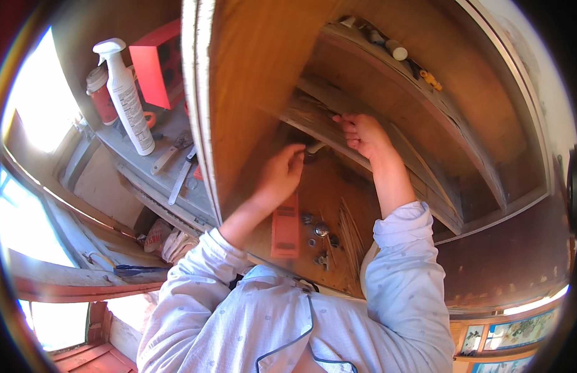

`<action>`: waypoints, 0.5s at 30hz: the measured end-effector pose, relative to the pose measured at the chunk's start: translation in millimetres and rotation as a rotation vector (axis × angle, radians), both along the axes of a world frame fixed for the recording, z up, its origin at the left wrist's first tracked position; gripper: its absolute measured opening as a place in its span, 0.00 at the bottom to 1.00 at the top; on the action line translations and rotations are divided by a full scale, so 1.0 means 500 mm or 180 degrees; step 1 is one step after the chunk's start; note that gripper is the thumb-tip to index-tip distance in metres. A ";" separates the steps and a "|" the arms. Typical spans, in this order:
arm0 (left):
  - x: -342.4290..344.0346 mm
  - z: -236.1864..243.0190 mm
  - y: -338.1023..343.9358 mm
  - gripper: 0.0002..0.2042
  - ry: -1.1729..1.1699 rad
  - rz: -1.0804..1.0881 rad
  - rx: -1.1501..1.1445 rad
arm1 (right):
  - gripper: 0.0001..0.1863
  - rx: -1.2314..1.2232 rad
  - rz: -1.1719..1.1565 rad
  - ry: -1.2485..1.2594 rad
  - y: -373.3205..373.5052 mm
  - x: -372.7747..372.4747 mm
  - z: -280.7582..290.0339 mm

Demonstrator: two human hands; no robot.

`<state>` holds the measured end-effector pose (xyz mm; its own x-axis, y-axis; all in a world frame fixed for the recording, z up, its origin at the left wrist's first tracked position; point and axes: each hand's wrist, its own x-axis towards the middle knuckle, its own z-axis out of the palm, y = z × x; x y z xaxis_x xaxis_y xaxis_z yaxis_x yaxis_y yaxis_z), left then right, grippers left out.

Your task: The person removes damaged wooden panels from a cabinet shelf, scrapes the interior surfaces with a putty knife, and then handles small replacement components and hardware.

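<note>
Right hand (361, 135), half-curled, hold unclear, is by the wooden ledge (336, 138), its length slanting down rightward.

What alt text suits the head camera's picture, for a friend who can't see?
A person's left hand and right hand reach into a wooden cabinet; whether either holds anything is unclear. Below them lie an orange-red oblong piece and small metal parts, while a white spray bottle stands at the left.

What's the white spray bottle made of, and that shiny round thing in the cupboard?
White spray bottle: probably smooth plastic, judging by its moulded-looking trigger top. Shiny round thing: perhaps polished metal, since it gleams like a mirror, though coated plastic could look similar.
</note>
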<state>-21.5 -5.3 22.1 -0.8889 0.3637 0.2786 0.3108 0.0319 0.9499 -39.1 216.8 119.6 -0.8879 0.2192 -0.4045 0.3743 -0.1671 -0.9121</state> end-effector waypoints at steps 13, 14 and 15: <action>-0.161 0.143 0.211 0.14 0.3058 0.0597 -0.2755 | 0.13 0.1796 0.0043 0.0484 0.104 0.190 0.050; -0.165 0.146 0.218 0.13 0.3081 0.0405 -0.2885 | 0.13 0.1843 0.0242 0.0459 0.122 0.204 0.048; -0.172 0.144 0.222 0.13 0.3114 0.0365 -0.2914 | 0.13 0.1798 0.0207 0.0466 0.142 0.218 0.038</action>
